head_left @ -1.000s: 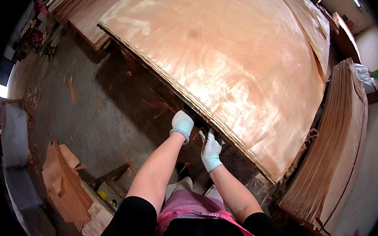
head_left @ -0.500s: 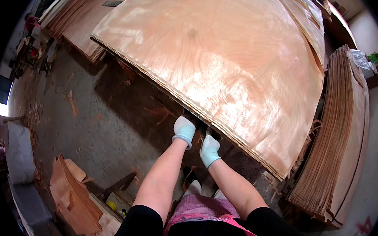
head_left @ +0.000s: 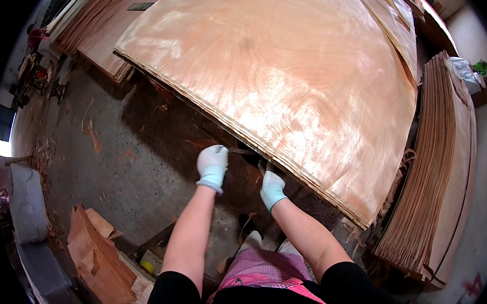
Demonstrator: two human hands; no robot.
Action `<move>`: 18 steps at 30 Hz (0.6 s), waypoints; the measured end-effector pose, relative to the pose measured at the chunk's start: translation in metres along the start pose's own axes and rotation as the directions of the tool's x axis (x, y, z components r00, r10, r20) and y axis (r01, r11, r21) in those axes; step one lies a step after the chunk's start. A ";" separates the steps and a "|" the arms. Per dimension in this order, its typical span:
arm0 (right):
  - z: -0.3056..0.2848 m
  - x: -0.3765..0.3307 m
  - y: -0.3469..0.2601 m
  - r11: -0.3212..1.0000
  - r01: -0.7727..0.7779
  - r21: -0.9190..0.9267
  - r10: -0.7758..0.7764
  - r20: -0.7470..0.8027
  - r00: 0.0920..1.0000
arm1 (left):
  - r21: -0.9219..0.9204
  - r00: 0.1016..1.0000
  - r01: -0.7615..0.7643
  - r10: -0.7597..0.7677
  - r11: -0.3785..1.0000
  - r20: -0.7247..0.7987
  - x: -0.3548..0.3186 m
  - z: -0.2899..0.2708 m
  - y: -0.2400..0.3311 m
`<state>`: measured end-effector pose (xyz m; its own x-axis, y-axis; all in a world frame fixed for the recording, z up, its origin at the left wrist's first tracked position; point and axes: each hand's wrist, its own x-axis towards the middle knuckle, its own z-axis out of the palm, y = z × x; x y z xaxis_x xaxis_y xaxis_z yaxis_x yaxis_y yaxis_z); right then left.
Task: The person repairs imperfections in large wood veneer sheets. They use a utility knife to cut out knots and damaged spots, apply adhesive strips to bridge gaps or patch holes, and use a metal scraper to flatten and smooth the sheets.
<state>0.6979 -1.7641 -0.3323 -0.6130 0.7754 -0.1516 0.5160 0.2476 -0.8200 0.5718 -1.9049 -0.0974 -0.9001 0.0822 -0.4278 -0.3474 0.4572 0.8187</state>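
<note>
A large stack of thin wood veneer sheets [head_left: 283, 76] fills the upper middle of the view, its near edge running diagonally in front of me. Both my hands wear pale blue-white gloves. My left hand [head_left: 213, 164] is closed at the stack's near edge, gripping a dark thin strip that pokes out from between the sheets. My right hand [head_left: 272, 185] sits just to the right, its fingers pushed under the edge of the upper sheets. What lies beneath the fingers is hidden in shadow.
A second tall stack of veneer [head_left: 442, 160] stands at the right. Torn veneer scraps [head_left: 95, 255] lie on the concrete floor [head_left: 114, 161] at lower left, beside a grey block [head_left: 27, 204]. More veneer piles [head_left: 99, 32] are at upper left.
The view has shifted closer to the stack. Both hands stayed at the stack's near edge; the left hand has moved slightly away from the right.
</note>
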 end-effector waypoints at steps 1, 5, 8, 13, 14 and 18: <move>0.002 -0.005 -0.007 0.964 -0.068 0.256 0.070 -0.001 0.998 | -0.046 0.998 -0.040 0.038 0.998 -0.041 -0.004 -0.025 -0.007; -0.014 -0.025 -0.052 0.094 -0.426 0.900 0.386 0.361 0.849 | -0.045 0.960 -0.029 0.015 0.999 -0.280 -0.022 -0.147 -0.033; -0.019 -0.002 -0.034 -0.191 -0.349 0.918 0.404 0.397 0.824 | 0.000 0.909 -0.039 0.035 0.999 -0.415 -0.037 -0.223 -0.007; -0.033 -0.009 -0.061 -0.724 -0.075 0.685 0.406 0.512 0.757 | 0.151 0.717 -0.015 0.116 0.988 -0.688 -0.107 -0.412 -0.036; -0.035 -0.011 -0.066 -0.658 -0.140 0.740 0.408 0.507 0.759 | 0.211 0.662 0.031 0.138 0.977 -0.736 -0.125 -0.449 -0.038; -0.037 -0.011 -0.074 -0.413 -0.292 0.863 0.375 0.453 0.809 | 0.328 0.486 0.145 0.222 0.933 -0.845 -0.222 -0.568 -0.026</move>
<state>0.6889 -1.7698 -0.2500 -0.5732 0.4568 -0.6803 -0.5506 -0.8296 -0.0931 0.6311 -2.4377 0.1937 -0.7366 -0.6074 0.2975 -0.3687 0.7294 0.5762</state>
